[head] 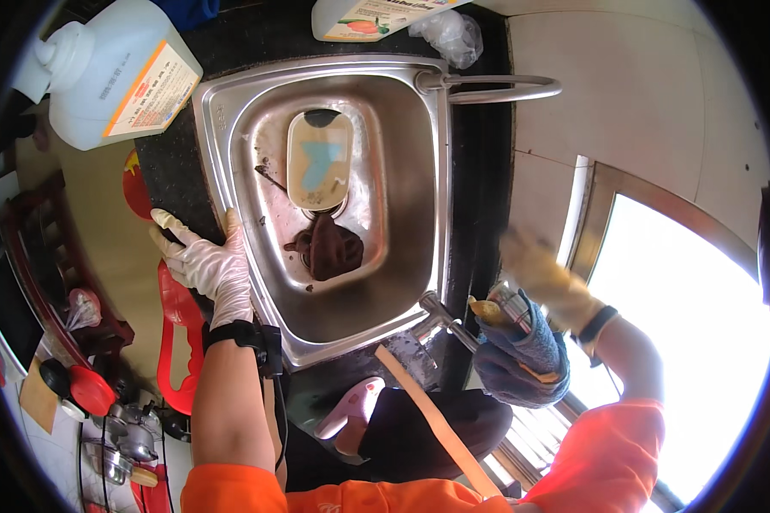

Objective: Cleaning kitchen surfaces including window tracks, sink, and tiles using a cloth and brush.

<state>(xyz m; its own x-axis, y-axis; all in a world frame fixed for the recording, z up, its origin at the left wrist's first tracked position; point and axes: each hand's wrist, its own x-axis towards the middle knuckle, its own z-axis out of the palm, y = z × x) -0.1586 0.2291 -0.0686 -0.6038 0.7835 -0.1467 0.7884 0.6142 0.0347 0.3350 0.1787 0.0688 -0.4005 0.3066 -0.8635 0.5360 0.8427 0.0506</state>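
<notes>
My left hand (pixel 208 263), in a thin white glove, rests at the left edge of the stainless-steel sink (pixel 437 192). Its thumb lies along the rim and its fingers spread over the dark counter. My right hand (pixel 542 276), also gloved, is motion-blurred beyond the sink's right side, so its grip is unclear. Close below it, a blue towel (pixel 520 365) drapes over the end of a metal tap (pixel 446 314), with a yellowish piece (pixel 487 311) beside it. Inside the sink lie a pale plastic tub (pixel 321 160) with something light blue in it and a crumpled dark brown cloth (pixel 335 250).
A large plastic jug (pixel 122 77) stands at the upper left, and another labelled bottle (pixel 372 19) behind the sink near a crumpled clear plastic bag (pixel 449 35). A curved metal spout (pixel 500 86) projects at upper right. A red plastic handled item (pixel 183 340) is below my left hand.
</notes>
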